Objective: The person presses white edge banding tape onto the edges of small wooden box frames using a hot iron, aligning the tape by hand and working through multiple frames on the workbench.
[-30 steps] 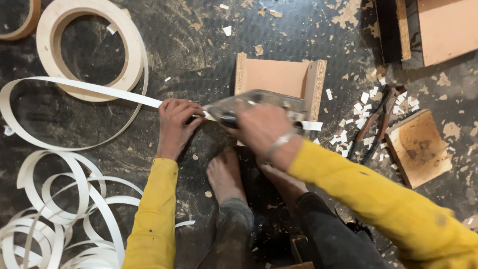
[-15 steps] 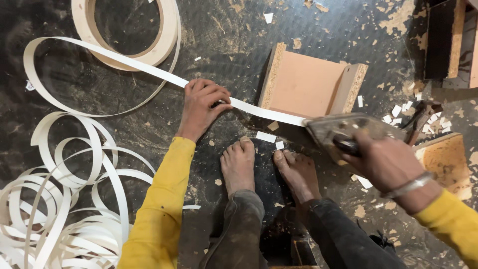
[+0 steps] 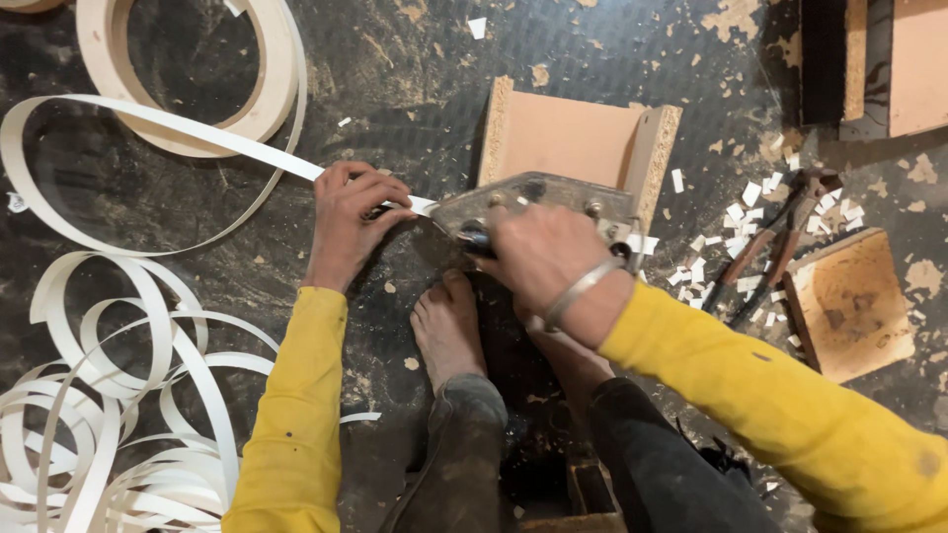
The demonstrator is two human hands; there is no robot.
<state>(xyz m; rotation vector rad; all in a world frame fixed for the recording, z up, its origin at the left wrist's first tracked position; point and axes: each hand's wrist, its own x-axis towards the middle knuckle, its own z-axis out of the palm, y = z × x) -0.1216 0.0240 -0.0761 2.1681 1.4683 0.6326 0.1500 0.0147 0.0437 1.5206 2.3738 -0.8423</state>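
Head view: the left hand [image 3: 348,219] is pinching a white edge-banding strip [image 3: 168,123] between thumb and fingers, holding it down near the dark floor [image 3: 395,59]. The strip is running from the hand up and left toward a coiled roll of banding [image 3: 281,74], looping out wide to the left on the way. The right hand [image 3: 541,255] is closing around the handle of a grey metal iron-shaped tool [image 3: 538,197]; the tool's pointed nose is lying just beside the strip's free end, next to the left fingertips. The tool is resting over the near edge of a chipboard panel piece [image 3: 568,133]. Two bare feet are showing below the hands. Loose white strip coils [image 3: 89,434] are lying at lower left. Pliers [image 3: 765,252] are lying among white offcuts at right, beside a small wooden block [image 3: 851,301].
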